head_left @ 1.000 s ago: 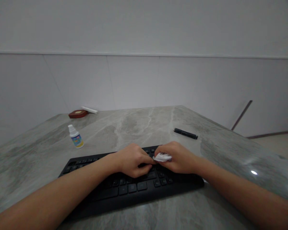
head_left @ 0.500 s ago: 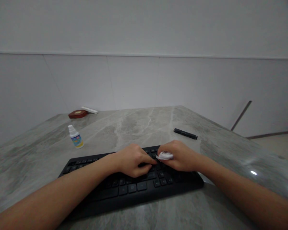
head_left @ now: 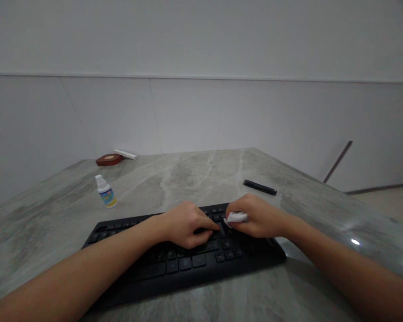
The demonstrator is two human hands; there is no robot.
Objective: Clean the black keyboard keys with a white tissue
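A black keyboard (head_left: 201, 259) lies at a slant on the grey marbled table. My left hand (head_left: 190, 226) rests on its middle, with index finger and thumb stretched out apart over the keys and nothing visible between them. The other fingers of that hand are largely hidden. Over the right part of the keyboard, my right hand (head_left: 257, 217) is closed round a crumpled white tissue (head_left: 237, 217). A corner of the tissue hangs down at the keys, close to my left fingertip. My forearm covers much of the keyboard's left half.
A small white spray bottle (head_left: 106, 193) with a colourful label stands at the left. Beyond the keyboard on the right lies a black pen (head_left: 259, 187). A reddish-brown box (head_left: 109, 160) and a white flat object (head_left: 125, 154) sit near the back wall (head_left: 188, 116).
My right hand has shifted slightly right and away from me with the tissue, leaving a wider gap to my left fingertip. My left hand has hardly moved.
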